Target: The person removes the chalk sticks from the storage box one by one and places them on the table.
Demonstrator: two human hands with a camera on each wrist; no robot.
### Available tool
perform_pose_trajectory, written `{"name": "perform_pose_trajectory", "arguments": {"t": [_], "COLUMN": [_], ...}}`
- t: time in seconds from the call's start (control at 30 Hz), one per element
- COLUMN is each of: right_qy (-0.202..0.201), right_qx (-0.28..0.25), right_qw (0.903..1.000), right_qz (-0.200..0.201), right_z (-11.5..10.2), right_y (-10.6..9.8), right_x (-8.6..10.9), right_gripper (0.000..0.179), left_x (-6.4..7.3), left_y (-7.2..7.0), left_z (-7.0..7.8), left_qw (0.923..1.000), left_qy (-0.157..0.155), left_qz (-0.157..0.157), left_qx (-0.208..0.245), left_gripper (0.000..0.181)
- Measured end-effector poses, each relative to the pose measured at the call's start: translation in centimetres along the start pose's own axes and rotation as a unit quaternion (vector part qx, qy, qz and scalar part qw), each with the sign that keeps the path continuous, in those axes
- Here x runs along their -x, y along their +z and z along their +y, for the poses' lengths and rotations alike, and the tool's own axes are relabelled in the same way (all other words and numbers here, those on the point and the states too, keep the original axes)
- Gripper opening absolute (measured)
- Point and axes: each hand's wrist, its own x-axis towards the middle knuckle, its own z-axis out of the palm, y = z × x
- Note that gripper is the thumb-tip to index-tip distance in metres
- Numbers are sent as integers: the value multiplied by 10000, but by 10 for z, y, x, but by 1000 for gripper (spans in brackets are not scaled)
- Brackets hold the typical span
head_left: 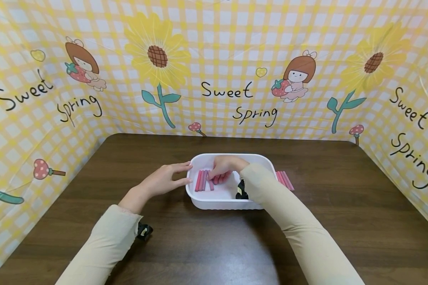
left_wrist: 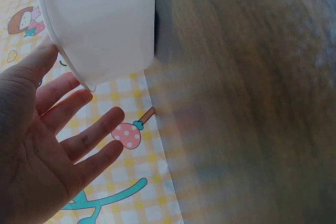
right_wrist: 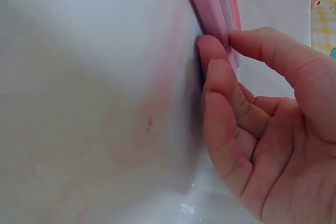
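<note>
A white plastic tub (head_left: 217, 204) stands on the table. Inside it, at its left end, several pink and mauve chalk-like sticks (head_left: 201, 181) lie side by side. My right hand (head_left: 222, 169) reaches into the tub and pinches a mauve stick (right_wrist: 210, 11) between thumb and fingertips, right beside the row. The left hand (head_left: 162, 180) is at the tub's left end, its extended fingers touching the rim. From the left wrist view, the thumb and some fingertips (left_wrist: 84, 97) meet the tub's rim, the other fingers spread free.
More pink sticks (head_left: 284, 180) lie on the brown wooden table (head_left: 185, 245) just right of the tub, partly hidden by the right sleeve. A yellow checked cloth (head_left: 217, 59) with printed flowers and figures surrounds the table's back and sides.
</note>
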Motion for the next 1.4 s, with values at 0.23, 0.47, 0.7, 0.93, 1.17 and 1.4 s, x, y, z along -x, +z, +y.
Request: {"name": "perform_pose_trajectory", "arguments": {"t": [0.23, 0.47, 0.7, 0.93, 1.17, 1.4], "right_qy": [-87, -225, -286, -432, -634, -702], "right_qx": [-306, -131, -68, -314, -584, -661], "right_qw": [9992, 9994, 9995, 9985, 9963, 9953], "right_qz": [-236, -233, -122, -103, -9, 124], "right_z": [1, 7, 13, 19, 26, 32], "right_y": [-4, -14, -24, -32, -39, -46], "right_x": [5, 13, 21, 33, 49, 62], "right_gripper": [26, 23, 22, 23, 24, 23], "left_x": [0, 0, -1, 0, 0, 0], "left_y": [0, 0, -1, -1, 0, -1], "left_z": [0, 0, 0, -1, -1, 1], "left_qw": [10000, 10000, 10000, 10000, 10000, 10000], "left_qy": [9, 4, -4, 10, 69, 45], "left_qz": [0, 3, 12, 8, 31, 4], "left_qx": [-25, -23, -5, -14, -17, -18], "left_gripper": [56, 57, 57, 58, 57, 56]}}
